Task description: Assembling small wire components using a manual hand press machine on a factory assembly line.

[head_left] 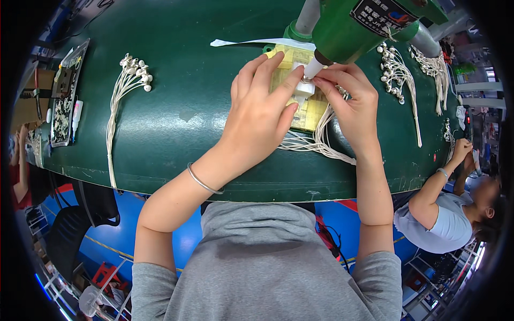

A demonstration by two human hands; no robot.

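Under the white tip (314, 68) of a green press (345, 35), both hands work around a white plastic block (304, 91) on a yellow fixture (307, 116). My left hand (250, 115) is spread over the fixture's left side, its index fingertip touching the block and its thumb lower down, apart. From the right, my right hand (354, 101) pinches thumb and forefinger together beside the press tip. A small shiny piece (306, 80) shows there, but what the fingers hold is mostly hidden. White cables (324, 147) run below the right hand, across the fixture's lower edge.
A bundle of white cables with round ends (115, 112) lies at the left; another bundle (409, 93) lies at the right. A tray of small parts (68, 93) and a white tube (77, 114) stand far left. A co-worker (444, 214) sits at the right table edge.
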